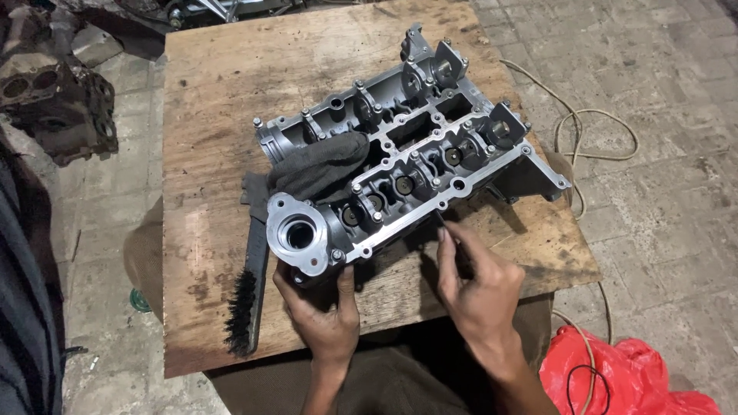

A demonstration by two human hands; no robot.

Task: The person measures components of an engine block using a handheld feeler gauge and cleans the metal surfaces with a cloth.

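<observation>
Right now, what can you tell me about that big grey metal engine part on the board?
The engine part is a long grey cast-metal block, seemingly a cylinder head, lying diagonally on a worn wooden board. Its open top shows rows of round pockets, bolts and upright brackets. The near end carries a bright flange with a round bore. A dark cloth is draped over it. The left hand grips the near end; the right hand touches its side edge.

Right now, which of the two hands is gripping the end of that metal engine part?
The left hand grips the cylinder head at its round-holed end; the right hand only touches its side edge with fingertips.
</observation>
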